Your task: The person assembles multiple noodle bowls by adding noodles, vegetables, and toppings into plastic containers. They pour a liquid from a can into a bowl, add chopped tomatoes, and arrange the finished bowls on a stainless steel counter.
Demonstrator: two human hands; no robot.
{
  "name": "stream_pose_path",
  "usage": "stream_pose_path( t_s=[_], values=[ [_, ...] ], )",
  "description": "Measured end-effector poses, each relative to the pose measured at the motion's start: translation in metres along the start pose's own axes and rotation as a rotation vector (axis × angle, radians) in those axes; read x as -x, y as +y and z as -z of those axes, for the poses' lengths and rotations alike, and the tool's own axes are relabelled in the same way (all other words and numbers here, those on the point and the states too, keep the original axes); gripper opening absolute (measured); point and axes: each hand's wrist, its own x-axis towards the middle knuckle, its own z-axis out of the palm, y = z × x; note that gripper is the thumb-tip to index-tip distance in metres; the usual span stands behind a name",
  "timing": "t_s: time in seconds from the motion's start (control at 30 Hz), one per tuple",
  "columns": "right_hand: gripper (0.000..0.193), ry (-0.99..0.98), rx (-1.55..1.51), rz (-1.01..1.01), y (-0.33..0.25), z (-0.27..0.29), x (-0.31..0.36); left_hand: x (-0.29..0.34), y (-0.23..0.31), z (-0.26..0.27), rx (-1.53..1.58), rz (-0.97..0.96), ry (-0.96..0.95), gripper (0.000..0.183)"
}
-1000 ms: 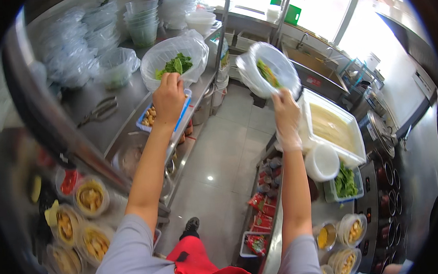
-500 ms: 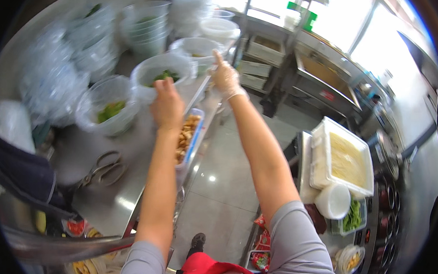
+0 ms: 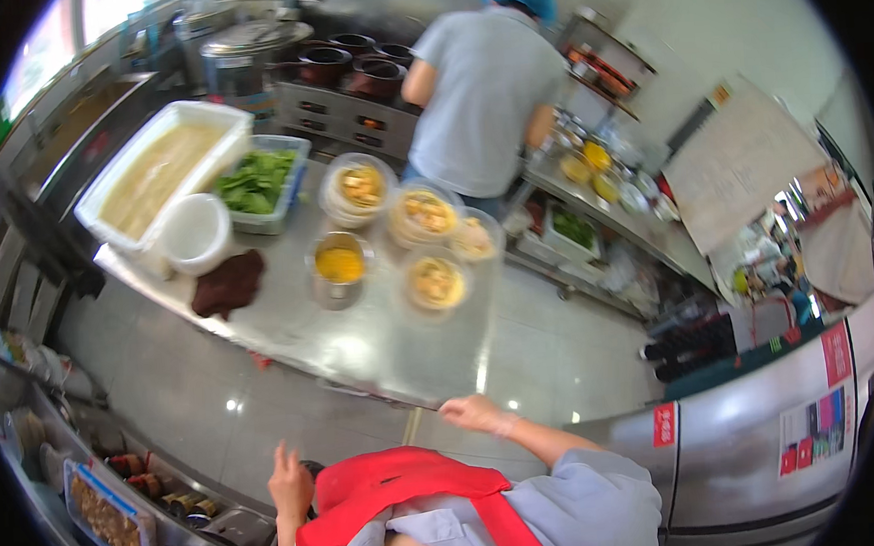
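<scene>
My left hand (image 3: 290,484) is bare and raised at the lower left beside the red apron (image 3: 400,480). Its fingers are apart and hold nothing. My right hand (image 3: 476,414), with a clear plastic glove cuff at the wrist, is just off the near edge of the steel table (image 3: 361,343). Blur hides how far its fingers are bent; nothing shows in them. Nearest across the table stand round clear tubs of yellowish food, among them a front tub (image 3: 436,283). Left of them is a metal cup of yellow contents (image 3: 340,266).
A white bin of pale liquid (image 3: 166,169), a tub of green leaves (image 3: 256,181), a white round container (image 3: 195,234) and a dark brown cloth (image 3: 229,284) occupy the table's left. A co-worker (image 3: 491,94) stands beyond, near the stove (image 3: 347,108). A steel fridge (image 3: 738,455) is at right.
My view has swung right, from the counter with plastic tubs to the steel table. Both hands have drawn back from the tubs to near my body. The co-worker has come into view.
</scene>
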Motion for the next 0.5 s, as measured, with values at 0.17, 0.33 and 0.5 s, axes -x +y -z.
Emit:
stream_pose_path(
  t_s=[0.17,0.33,0.5],
  values=[
    [0.027,0.468,0.018,-0.324,0.164,0.038,0.152,-0.046,0.16,-0.106,-0.03,-0.698,-0.433,0.04],
    [0.027,0.467,-0.44,-0.515,0.227,-0.05,0.238,-0.086,0.25,-0.172,0.099,-0.692,-0.434,0.04],
    [0.032,0.328,-0.385,-0.556,0.254,-0.091,0.268,-0.098,0.279,-0.222,0.037,-0.488,-0.363,0.049]
  ],
)
